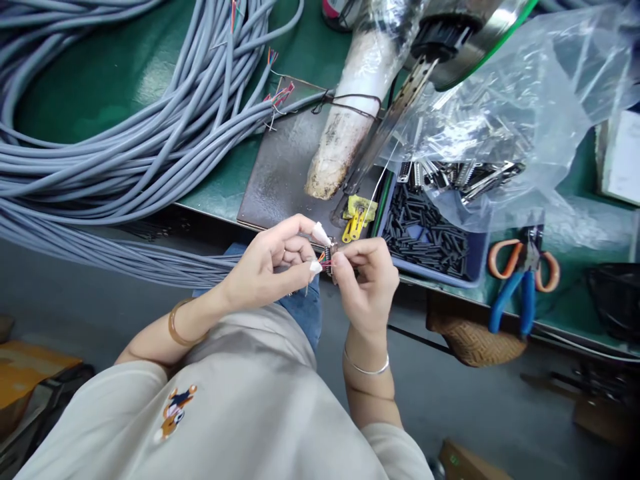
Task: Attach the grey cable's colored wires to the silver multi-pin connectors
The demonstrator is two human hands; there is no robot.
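In front of my body, at the table's edge, a small multi-pin connector [329, 259] is between my two hands. My right hand [367, 277] pinches its right side between thumb and forefinger. Thin coloured wires [323, 256] run to the connector from the left. My left hand [275, 260] is closed on these wires, its thumb and forefinger tips wrapped in white. Its forefinger tip is close to the connector's upper end. The fingers partly hide the connector and wire ends. Just above lies a yellow clip-like piece [355, 223] on a yellow pad.
Grey cables [150, 153] cover the left. A stained white cylinder [345, 127] and soldering iron [390, 127] project over a dark plate [280, 167]. Right are a blue tray [450, 279] of black tubes, a plastic bag [540, 100] with metal connectors, blue-handled pliers [527, 300] and orange-handled scissors [506, 259].
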